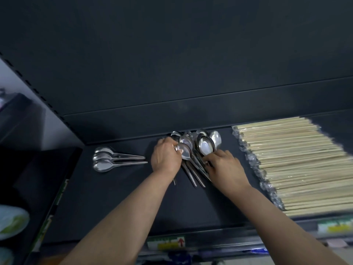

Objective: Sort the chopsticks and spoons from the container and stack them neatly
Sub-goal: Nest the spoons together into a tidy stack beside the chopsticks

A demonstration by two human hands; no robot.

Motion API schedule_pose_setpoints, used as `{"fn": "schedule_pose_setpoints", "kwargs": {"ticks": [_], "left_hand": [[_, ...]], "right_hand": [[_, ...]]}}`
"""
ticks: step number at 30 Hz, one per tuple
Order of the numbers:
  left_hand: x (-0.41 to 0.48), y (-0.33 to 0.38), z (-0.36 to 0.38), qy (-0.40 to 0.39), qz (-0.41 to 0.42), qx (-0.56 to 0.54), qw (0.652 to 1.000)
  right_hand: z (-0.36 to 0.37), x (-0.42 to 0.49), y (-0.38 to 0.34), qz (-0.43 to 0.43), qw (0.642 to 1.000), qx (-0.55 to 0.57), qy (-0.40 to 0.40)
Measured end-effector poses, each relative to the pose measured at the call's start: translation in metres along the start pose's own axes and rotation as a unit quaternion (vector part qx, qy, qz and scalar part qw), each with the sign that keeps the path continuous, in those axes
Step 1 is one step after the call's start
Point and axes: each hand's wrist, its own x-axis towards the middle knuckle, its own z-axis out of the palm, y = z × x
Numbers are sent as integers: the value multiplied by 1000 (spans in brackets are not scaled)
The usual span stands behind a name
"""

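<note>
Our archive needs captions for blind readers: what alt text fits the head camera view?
A person's left hand grips a loose pile of shiny steel spoons on a dark shelf, while the right hand touches the handles. A small neat stack of matching spoons lies left of it, and clear-wrapped pale wooden chopsticks lie right.

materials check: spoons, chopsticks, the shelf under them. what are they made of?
The spoons look like polished metal, probably stainless steel: mirror-bright glints in the bowls. The chopsticks look like pale bamboo or wood, matte, under clear plastic wrap that crinkles and glints at their ends. The shelf is dark and matte, perhaps painted metal; the look leaves that open.
</note>
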Motion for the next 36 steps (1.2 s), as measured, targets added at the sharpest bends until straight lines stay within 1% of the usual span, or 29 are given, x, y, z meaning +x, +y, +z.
{"fn": "schedule_pose_setpoints", "kwargs": {"ticks": [2,3,6,8,10,12,13,15,16,19,22,27,30,33,34,35,36], "left_hand": [[1,0,-2,-8,-10,12,1000],[1,0,-3,-11,-12,9,1000],[0,0,-6,-21,-12,-35,999],[-1,3,-8,-16,-18,-72,997],[1,7,-7,-8,-19,-111,994],[3,13,-5,-14,-6,-145,989],[5,15,-4,-20,0,-161,987],[8,17,-1,-16,4,-183,983],[10,16,-1,-6,3,-175,985],[20,10,3,22,1,-98,995],[26,8,6,4,2,-42,999],[27,11,5,-9,8,-21,1000],[24,10,3,-16,9,-66,998],[20,10,2,-16,0,-155,988],[18,10,2,-13,-5,-184,983],[16,9,2,-11,-9,-204,979],[14,8,3,-10,-11,-219,976]], "right_hand": [[0,0,1,2,999,22,-29],[0,0,1,4,999,30,-28],[-2,2,-2,31,997,66,-2],[-5,4,-7,46,994,99,-14],[-8,6,-12,64,984,157,-62],[-10,9,-15,96,960,240,-111],[-10,9,-15,113,950,264,-119],[-10,10,-10,134,953,255,-94],[-10,10,-6,142,957,242,-75],[-13,10,3,163,956,239,-44],[-14,10,10,180,953,241,-37],[-12,13,13,186,949,254,-29],[-14,15,9,188,940,281,-35],[-16,18,-1,182,938,292,-47],[-16,18,-6,181,931,313,-53],[-15,18,-11,186,912,360,-63],[-14,18,-15,198,885,414,-80]]}}
